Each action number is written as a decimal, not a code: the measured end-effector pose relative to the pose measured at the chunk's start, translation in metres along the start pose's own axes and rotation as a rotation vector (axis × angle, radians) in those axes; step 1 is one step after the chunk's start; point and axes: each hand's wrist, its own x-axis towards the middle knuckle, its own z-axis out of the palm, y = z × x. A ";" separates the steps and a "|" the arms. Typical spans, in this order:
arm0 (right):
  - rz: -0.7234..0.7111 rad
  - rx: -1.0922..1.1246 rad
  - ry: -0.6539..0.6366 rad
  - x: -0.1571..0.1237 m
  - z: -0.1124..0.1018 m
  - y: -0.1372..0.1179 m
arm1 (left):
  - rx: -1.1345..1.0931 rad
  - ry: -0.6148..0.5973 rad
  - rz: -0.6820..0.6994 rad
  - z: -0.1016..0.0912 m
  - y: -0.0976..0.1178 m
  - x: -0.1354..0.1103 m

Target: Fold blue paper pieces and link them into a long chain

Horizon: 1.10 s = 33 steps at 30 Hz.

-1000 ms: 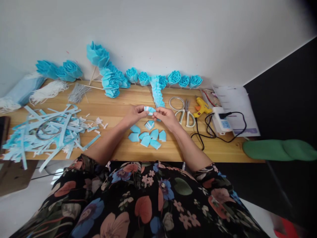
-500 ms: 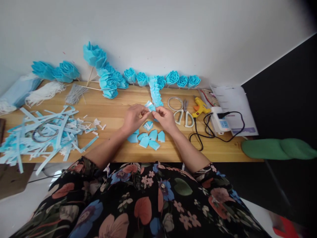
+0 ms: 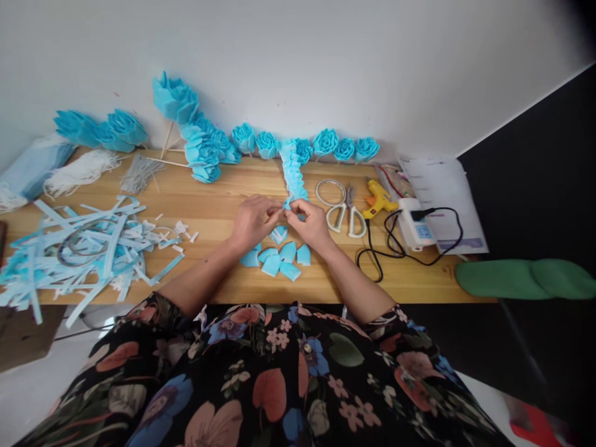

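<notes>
My left hand (image 3: 257,220) and my right hand (image 3: 308,223) meet over the middle of the table, thumbs and fingertips pinched together on a small blue petal (image 3: 287,203). Most of that petal is hidden by the fingers. Just below them lies a folded blue petal (image 3: 279,234) with white showing. Several loose flat petals (image 3: 270,265) are spread nearer to me. Beyond my fingertips, an overlapping row of folded blue petals (image 3: 292,171) runs back toward the wall.
White-handled scissors (image 3: 348,214), a tape roll (image 3: 330,193), a yellow glue gun (image 3: 380,197) and a corded power strip (image 3: 414,226) lie right. Scrap strips (image 3: 93,248) heap left. Blue flowers (image 3: 203,155) line the wall. Green cushion-like thing (image 3: 521,278) at the right edge.
The petal between my hands, spread with its white side showing before, now appears folded smaller and mostly covered by my fingers. My fingertips have drawn closer together. The view has shifted slightly.
</notes>
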 end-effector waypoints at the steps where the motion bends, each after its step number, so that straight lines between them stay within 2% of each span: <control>1: 0.000 -0.005 -0.002 0.000 0.000 0.000 | 0.009 -0.001 0.009 0.000 0.000 0.000; 10: 0.012 -0.022 0.007 0.001 -0.001 0.001 | -0.013 -0.014 0.025 -0.003 0.005 0.001; 17: 0.076 0.024 -0.025 0.000 -0.001 -0.001 | -0.084 0.013 -0.084 -0.003 0.007 0.002; 20: 0.146 0.131 -0.048 0.001 -0.003 0.004 | -0.187 0.075 -0.220 -0.006 0.006 0.004; 24: 0.216 0.269 -0.044 0.002 -0.005 0.011 | -0.285 0.216 -0.364 -0.014 -0.001 0.008; 29: 0.241 0.362 -0.019 0.003 -0.004 0.011 | -0.289 0.322 -0.429 -0.025 -0.019 0.018; 33: 0.262 0.391 -0.016 0.004 -0.003 0.010 | -0.205 0.460 -0.431 -0.051 -0.042 0.025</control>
